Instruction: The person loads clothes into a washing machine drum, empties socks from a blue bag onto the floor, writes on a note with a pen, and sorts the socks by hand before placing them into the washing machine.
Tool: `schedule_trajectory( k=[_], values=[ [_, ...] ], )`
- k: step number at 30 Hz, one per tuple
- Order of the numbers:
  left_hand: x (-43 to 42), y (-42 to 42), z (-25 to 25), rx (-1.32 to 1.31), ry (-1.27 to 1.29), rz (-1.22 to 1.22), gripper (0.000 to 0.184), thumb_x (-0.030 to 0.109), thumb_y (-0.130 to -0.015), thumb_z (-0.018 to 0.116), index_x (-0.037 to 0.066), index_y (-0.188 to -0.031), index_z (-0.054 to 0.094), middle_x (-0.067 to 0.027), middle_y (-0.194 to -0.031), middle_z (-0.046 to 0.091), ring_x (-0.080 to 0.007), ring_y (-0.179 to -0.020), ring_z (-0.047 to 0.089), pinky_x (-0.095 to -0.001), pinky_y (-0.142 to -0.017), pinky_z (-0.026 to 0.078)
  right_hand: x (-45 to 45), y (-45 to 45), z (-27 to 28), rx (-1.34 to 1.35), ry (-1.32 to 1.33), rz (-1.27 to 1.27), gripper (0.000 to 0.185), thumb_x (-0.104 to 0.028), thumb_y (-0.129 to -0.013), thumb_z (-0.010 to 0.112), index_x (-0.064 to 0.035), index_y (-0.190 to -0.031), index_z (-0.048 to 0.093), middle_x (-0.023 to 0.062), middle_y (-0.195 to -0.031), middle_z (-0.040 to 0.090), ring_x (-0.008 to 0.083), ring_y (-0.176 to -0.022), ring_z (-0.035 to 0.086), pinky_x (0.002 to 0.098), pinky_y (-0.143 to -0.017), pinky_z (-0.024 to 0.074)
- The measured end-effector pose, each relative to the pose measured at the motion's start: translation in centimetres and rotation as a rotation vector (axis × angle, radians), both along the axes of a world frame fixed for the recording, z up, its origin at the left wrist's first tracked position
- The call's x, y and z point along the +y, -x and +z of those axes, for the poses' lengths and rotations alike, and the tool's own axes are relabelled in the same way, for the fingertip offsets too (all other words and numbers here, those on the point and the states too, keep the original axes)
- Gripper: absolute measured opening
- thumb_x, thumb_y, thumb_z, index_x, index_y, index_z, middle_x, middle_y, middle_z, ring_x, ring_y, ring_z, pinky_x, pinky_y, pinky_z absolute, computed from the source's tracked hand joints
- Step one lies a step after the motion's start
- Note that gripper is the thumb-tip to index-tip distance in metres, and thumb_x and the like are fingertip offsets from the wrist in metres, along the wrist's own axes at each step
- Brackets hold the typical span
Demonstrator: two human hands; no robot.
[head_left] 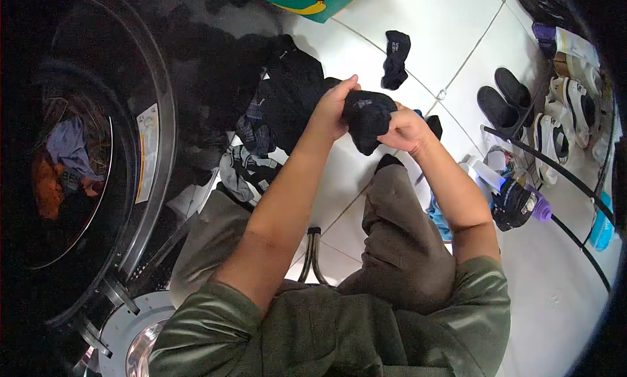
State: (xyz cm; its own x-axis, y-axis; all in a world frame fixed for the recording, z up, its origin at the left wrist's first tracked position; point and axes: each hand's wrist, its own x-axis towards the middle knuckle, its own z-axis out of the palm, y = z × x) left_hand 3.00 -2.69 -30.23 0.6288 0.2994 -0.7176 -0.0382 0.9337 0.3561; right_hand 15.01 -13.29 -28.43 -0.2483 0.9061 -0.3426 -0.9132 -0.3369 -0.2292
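Observation:
A black sock (369,116), bunched and dark, is stretched between my two hands in front of me. My left hand (336,109) grips its left side with the thumb up, the other fingers largely behind the fabric. On the right edge, the fingers of my right hand (405,130) pinch the cloth. Beyond them, another black sock (395,59) lies flat on the white tiles. A heap of dark clothes (287,93) rests left of my left hand, with a grey and white patterned garment (248,171) nearer to my knee.
At the left stands a front-loading washing machine, its round door (166,135) swung out; blue and orange clothes (68,148) show there. Black slippers (503,101), white shoes (552,145) and a black rack bar (555,163) are at the right. A green banana-print item (313,1) sits at the top.

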Motion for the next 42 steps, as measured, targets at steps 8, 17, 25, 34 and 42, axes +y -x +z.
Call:
schedule_trajectory(
  k=[8, 17, 25, 34, 42],
  values=[
    [0.6, 1.5, 2.4, -0.143, -0.341, -0.078, 0.016, 0.025, -0.085, 0.054, 0.009, -0.085, 0.053, -0.0007, -0.079, 0.056, -0.0122, -0.072, 0.056, -0.0275, -0.065, 0.047, 0.0, -0.4, -1.1, -0.086, -0.050, 0.122, 0.058, 0.010, -0.056, 0.056, 0.0032, -0.113, 0.049, 0.0101, -0.105, 0.058, 0.0188, -0.095, 0.056, 0.0302, -0.085, 0.0433],
    [-1.1, 6.7, 0.5, 0.361, -0.995, -0.055, 0.020, 0.020, -0.086, 0.054, 0.006, -0.100, 0.056, -0.0018, -0.088, 0.058, -0.0102, -0.080, 0.054, -0.0221, -0.071, 0.041, -0.8, 2.8, -1.1, -0.760, 0.159, 0.086, 0.023, -0.014, -0.076, 0.064, -0.0001, -0.094, 0.059, 0.0022, -0.084, 0.061, 0.0109, -0.074, 0.053, 0.0244, -0.067, 0.0426],
    [-3.0, 8.5, 1.0, 0.456, -0.371, -0.139, 0.024, 0.020, -0.082, 0.059, 0.009, -0.103, 0.057, 0.0007, -0.087, 0.059, -0.0097, -0.076, 0.055, -0.0244, -0.066, 0.045, -2.4, 6.3, -0.1, -1.551, -0.137, 0.455, 0.024, -0.028, -0.078, 0.062, -0.0038, -0.079, 0.061, 0.0101, -0.068, 0.059, 0.0206, -0.067, 0.056, 0.0296, -0.062, 0.0414],
    [-1.3, 8.9, 0.1, 0.381, -0.462, 0.039, 0.023, 0.019, -0.086, 0.050, 0.009, -0.106, 0.054, -0.0009, -0.088, 0.059, -0.0120, -0.075, 0.055, -0.0291, -0.065, 0.046, -0.9, 6.0, 1.0, -1.547, -0.112, 0.511, 0.029, -0.031, -0.076, 0.063, -0.0018, -0.076, 0.062, 0.0141, -0.072, 0.060, 0.0242, -0.066, 0.058, 0.0331, -0.063, 0.0433],
    [6.5, 8.4, 0.0, 0.752, -0.604, 0.627, 0.013, 0.015, -0.089, 0.040, 0.007, -0.095, 0.048, -0.0024, -0.075, 0.053, -0.0103, -0.054, 0.048, -0.0232, -0.042, 0.041, -1.7, 5.7, 0.6, -0.598, 0.614, -0.119, 0.018, -0.016, -0.078, 0.065, -0.0106, -0.069, 0.050, -0.0033, -0.066, 0.051, 0.0073, -0.057, 0.048, 0.0253, -0.058, 0.0438]
  ],
)
